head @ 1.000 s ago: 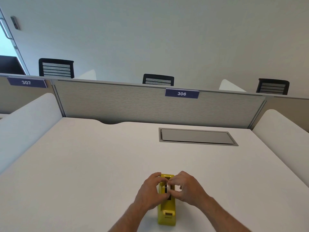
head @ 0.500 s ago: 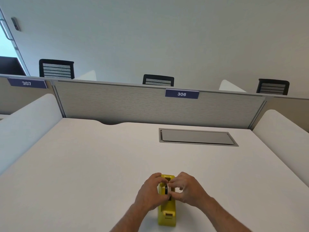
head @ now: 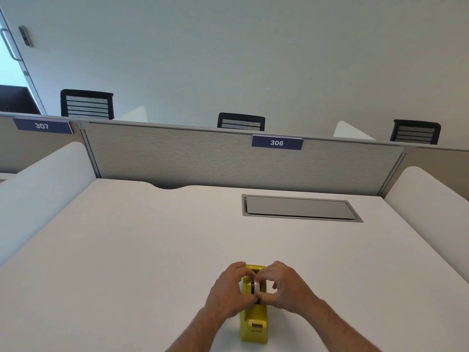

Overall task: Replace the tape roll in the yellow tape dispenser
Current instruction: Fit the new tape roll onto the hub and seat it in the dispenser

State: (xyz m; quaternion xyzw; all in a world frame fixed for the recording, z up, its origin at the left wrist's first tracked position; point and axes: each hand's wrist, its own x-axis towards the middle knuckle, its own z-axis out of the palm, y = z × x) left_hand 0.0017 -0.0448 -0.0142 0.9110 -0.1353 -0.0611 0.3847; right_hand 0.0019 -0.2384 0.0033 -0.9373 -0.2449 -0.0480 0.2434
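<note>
Right now I see my left hand and right hand both pinching the tape roll, which sits in the yellow tape dispenser on the near white desk.

Both forearms are bare with no sleeves, and the left hand and right hand wear nothing

Dispenser: on desk, near edge, centre.
Hands: left hand left, right hand right of tape roll.
Hatch: far right.
Partition: behind desk.
</note>
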